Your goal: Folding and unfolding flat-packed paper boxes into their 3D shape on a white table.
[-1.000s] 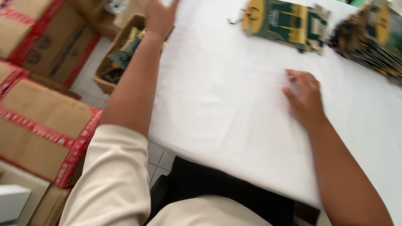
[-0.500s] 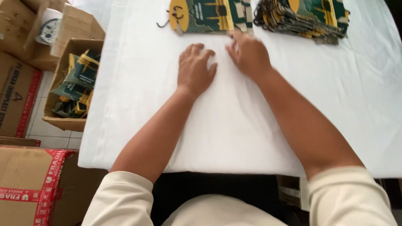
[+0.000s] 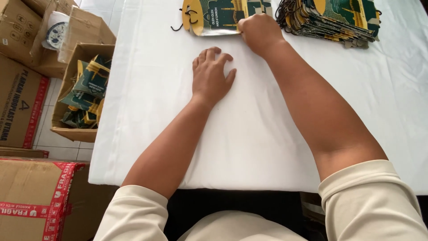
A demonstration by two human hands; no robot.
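Note:
A flat green and yellow paper bag [image 3: 218, 17] with black cord handles lies at the far edge of the white-covered table [image 3: 249, 134]. My right hand [image 3: 257, 32] is closed on the bag's near right corner. My left hand [image 3: 211, 76] rests flat on the white cloth, fingers spread, a little nearer to me and holding nothing. A stack of several more flat green and yellow bags [image 3: 334, 20] lies to the right of my right hand.
On the floor to the left stands an open cardboard box [image 3: 73, 120] filled with green bags. More cardboard boxes [image 3: 20, 93] sit around it, one taped in red [image 3: 38, 198] near me. The table's left edge runs beside the open box.
My right hand slid forward from the cloth and closed on the flat bag's corner. My left hand stayed flat on the cloth. The view shifted as my head turned.

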